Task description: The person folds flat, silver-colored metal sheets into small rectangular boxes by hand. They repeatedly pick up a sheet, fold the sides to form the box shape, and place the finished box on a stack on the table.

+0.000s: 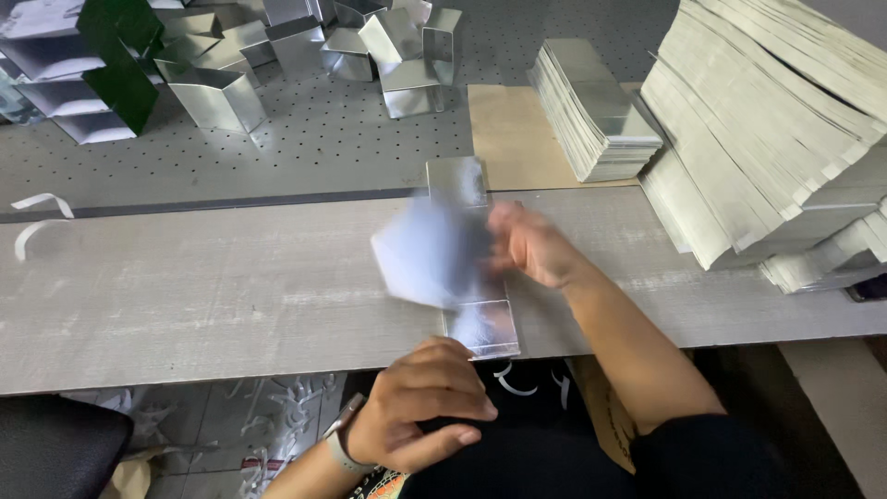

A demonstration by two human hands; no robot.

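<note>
Fingers [462, 407] of my left hand [420, 407] are curled together at the near table [185, 296] edge, tips just beside the near end of the long silver card strip [480, 328]; can't tell if they touch it. Right hand [531, 245] is farther out over the strip, blurred, so I can't tell how its fingers sit, but they meet a blurred silver sheet [425, 249] just to their left. Strip runs flat on the table, away from my left fingers, under the right hand. Beyond the right fingers: a brown board [508, 139] w/ a stack of flat silver blanks [591, 106]; a much bigger stack [767, 120] to their right. Folded silver boxes [305, 46] lie well beyond, far left.
</note>
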